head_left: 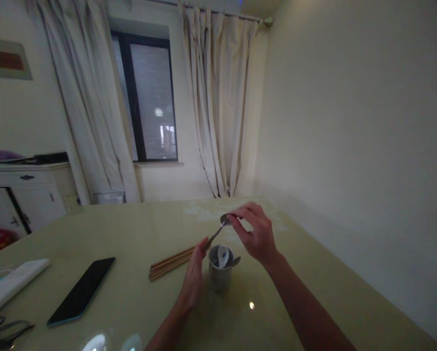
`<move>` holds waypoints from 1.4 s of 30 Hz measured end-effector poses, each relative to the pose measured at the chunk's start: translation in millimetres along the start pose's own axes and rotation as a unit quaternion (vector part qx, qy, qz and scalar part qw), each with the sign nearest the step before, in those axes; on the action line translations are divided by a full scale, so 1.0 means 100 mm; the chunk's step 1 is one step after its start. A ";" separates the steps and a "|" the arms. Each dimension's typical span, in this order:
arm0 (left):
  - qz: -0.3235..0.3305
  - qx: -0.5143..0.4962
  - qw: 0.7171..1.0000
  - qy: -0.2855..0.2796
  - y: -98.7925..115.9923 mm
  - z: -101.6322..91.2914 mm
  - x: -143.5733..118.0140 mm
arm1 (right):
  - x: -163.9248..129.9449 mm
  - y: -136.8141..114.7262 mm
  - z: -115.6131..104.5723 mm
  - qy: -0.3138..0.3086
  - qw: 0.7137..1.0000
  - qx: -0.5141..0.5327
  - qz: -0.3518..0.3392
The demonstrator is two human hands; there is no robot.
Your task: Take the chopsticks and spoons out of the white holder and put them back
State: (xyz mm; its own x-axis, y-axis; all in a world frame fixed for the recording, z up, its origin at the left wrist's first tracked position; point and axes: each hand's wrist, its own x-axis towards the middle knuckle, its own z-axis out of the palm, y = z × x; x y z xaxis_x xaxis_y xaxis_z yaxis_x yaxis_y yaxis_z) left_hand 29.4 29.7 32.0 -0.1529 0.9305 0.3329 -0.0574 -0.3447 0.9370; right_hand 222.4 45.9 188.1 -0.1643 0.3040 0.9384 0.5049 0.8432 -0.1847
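Two hands meet over a small metal cup (220,278) on the table (130,234). A metal spoon (218,229) is held between them: the right hand (257,239) has its fingers (240,217) curled and pinching the spoon's bowl end, thumb beneath, while the left hand (194,278) stands edge-on with its fingertips pressed together around the lower end of the handle. The spoon slants, bowl end up and away from the left fingers, and hangs just above the cup rim, not inside it.

Directly below the right fingers the cup already contains a white ceramic spoon (223,254), and another metal piece pokes over its rim on the right side; whether that is a second spoon is hard to tell. Just beyond the left fingertips, a bundle of wooden chopsticks (170,263) lies flat on the table, outside the cup. So judging by the layout, some cutlery stands in the cup, one spoon is in hand, and the chopsticks lie untouched.

Well off to the left of the left hand lie a dark phone (81,291) and a white flat object (13,282).
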 end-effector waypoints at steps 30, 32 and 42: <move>-0.138 0.595 0.788 0.072 -0.15 -1.39 0.46 | 0.15 0.14 -0.13 -0.540 0.806 0.111 0.214; -0.124 0.598 0.788 0.079 -0.17 -1.40 0.45 | 0.18 0.15 -0.20 -0.504 0.817 0.154 0.234; 0.121 0.612 0.769 0.141 0.08 -0.98 0.31 | 0.32 0.20 -0.26 -0.117 0.886 0.303 0.332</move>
State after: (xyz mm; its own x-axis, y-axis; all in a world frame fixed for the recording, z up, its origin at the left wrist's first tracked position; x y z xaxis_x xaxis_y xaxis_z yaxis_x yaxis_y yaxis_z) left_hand -72.3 43.5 39.7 -0.2318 0.7339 0.6385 0.9509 0.0325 0.3079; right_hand 249.6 61.0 221.8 -0.2089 0.8457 0.4911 0.0202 0.5058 -0.8624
